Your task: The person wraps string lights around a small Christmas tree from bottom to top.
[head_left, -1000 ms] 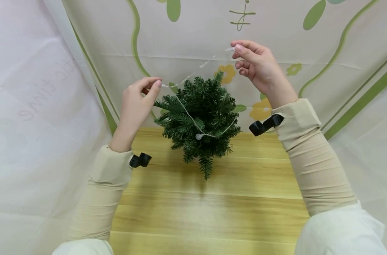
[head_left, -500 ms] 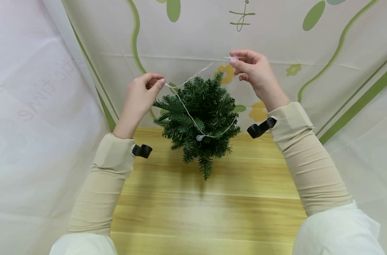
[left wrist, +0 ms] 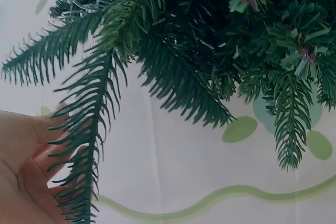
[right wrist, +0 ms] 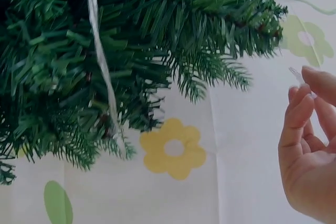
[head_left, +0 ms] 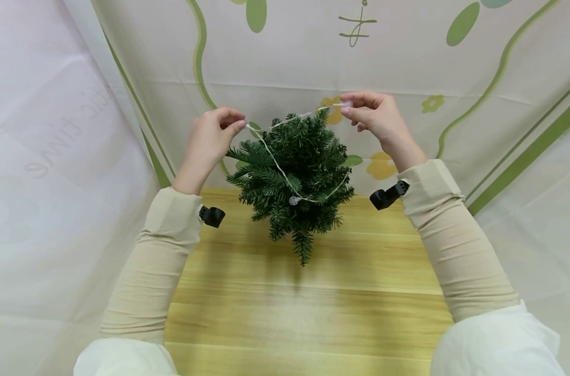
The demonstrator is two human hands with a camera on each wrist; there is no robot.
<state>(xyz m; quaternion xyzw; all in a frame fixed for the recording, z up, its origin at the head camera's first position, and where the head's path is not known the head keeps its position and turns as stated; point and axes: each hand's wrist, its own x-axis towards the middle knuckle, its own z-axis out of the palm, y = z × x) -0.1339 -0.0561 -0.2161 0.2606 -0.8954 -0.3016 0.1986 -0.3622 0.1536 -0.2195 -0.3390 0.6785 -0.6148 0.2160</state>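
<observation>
A small artificial Christmas tree point(head_left: 304, 167) stands at the back of the table. A clear string of lights point(head_left: 277, 164) crosses its front, with one round bulb point(head_left: 294, 200) resting on the branches. At the tree's left my left hand point(head_left: 212, 138) pinches the string between thumb and forefinger; in the left wrist view a drooping branch point(left wrist: 92, 129) partly covers that hand. My right hand point(head_left: 379, 117), behind and right of the treetop, pinches a clear bulb point(head_left: 347, 104) on the same string. Between the hands the string passes behind the upper branches, partly hard to see.
The wooden table point(head_left: 294, 324) extends in front of the tree. Behind stands a pale cloth backdrop point(head_left: 275, 62) printed with flowers and leaves, and a white cloth wall point(head_left: 55, 209) rises at the left. A black wrist camera point(head_left: 388, 196) sticks out from the right cuff.
My right hand has come down toward the treetop with the bulb, lowering the string between the hands against the back branches. My left hand has shifted slightly right, still pinching the string.
</observation>
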